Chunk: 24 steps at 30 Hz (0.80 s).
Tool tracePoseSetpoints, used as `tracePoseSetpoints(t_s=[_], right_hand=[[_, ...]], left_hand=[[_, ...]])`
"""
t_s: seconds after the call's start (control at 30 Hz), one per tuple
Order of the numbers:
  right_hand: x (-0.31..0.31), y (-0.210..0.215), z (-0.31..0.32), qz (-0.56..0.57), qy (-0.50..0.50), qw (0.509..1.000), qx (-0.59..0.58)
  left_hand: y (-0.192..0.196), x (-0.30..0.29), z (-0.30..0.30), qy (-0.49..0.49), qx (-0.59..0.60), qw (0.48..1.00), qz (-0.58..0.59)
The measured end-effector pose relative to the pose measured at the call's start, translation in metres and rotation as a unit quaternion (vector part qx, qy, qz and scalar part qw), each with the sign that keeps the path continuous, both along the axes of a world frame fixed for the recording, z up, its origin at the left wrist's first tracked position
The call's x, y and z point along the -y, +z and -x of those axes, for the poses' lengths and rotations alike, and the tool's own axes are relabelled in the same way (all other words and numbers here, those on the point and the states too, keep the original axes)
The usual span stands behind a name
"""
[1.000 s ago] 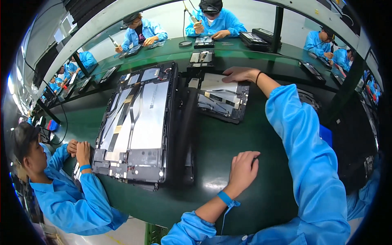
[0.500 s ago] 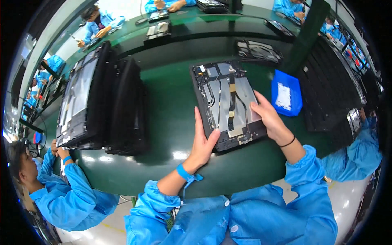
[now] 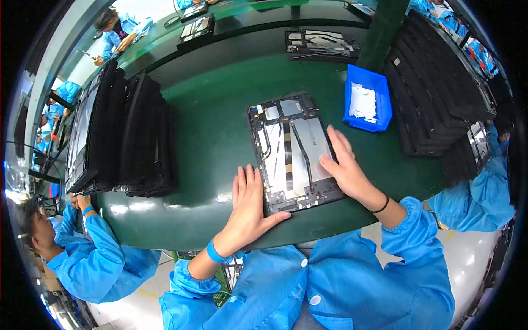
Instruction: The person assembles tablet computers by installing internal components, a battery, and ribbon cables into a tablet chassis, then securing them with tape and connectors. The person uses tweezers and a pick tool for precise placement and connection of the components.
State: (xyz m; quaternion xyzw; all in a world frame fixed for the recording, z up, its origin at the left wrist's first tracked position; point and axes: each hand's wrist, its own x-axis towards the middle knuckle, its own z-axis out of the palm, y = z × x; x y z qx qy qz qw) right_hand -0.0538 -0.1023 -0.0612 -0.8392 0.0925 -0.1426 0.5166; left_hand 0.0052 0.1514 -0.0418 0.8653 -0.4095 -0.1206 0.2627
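Observation:
An opened flat electronic device (image 3: pixel 276 159), with a black frame, silver plates and dark ribbon cables showing, rests on the green table before me. My left hand (image 3: pixel 248 212) is against its lower left side, fingers stretched and thumb out along the near edge. At the right side is my right hand (image 3: pixel 349 170), its thumb over the device's edge and its fingers extended, slightly blurred. Neither hand is wrapped round anything.
A blue bin (image 3: pixel 385 102) with white pieces stands right of the device. Tall stacks of black devices rise at left (image 3: pixel 146 137) and right (image 3: pixel 434 82). Another opened device (image 3: pixel 322 44) lies farther back. A co-worker (image 3: pixel 96 253) sits at the left.
My hands have loosened from the device, which now lies on the table closer to me. The left fingers have spread along its side. The whole view has shifted slightly.

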Motion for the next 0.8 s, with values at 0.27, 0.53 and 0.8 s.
tracePoseSetpoints(t_s=[0.27,0.53,0.8], right_hand=[[-0.011,0.047,-0.015,0.154,-0.037,0.967,0.200],[-0.024,0.043,-0.019,0.190,0.077,0.967,0.150],[-0.040,0.041,-0.016,0.197,0.136,0.965,0.107]], left_hand=[[0.005,0.047,-0.043,0.057,0.113,0.984,0.128],[0.005,0.018,-0.036,-0.123,0.473,0.848,0.207],[0.009,0.018,-0.035,-0.164,0.506,0.822,0.206]])
